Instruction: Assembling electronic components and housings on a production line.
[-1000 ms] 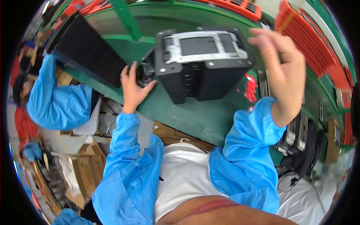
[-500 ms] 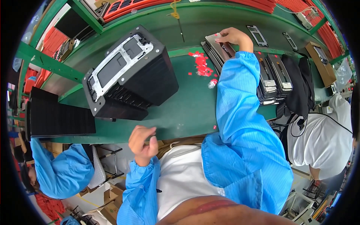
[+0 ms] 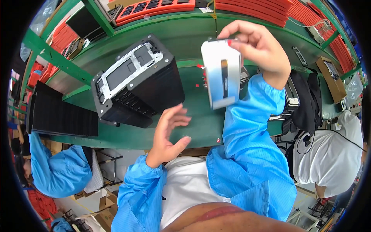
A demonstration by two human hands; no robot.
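My right hand (image 3: 262, 48) pinches the top end of a shiny, flat, phone-sized metal panel (image 3: 215, 63). The panel hangs upright above the green bench, a dark slot down its middle and a red tab near my thumb. My left hand (image 3: 168, 137) is held over the bench's near edge, fingers apart, with nothing in it. Beyond that hand stands a black slotted block (image 3: 166, 85), topped by a silvery-white frame (image 3: 106, 92). Partly hidden behind the held panel lies a stack of similar panels (image 3: 244, 77).
Red scraps (image 3: 205, 79) lie beside the held panel. More stacked panels (image 3: 292, 96), black cloth (image 3: 307, 96) and a carton (image 3: 331, 77) are at right. A black ribbed box (image 3: 65, 116) stands at left. People sit at both sides: a blue sleeve (image 3: 62, 170), a white shirt (image 3: 328, 154).
My right hand has lifted a panel off the stack and brought it nearer. My left hand has risen toward the bench and its fingers have spread.
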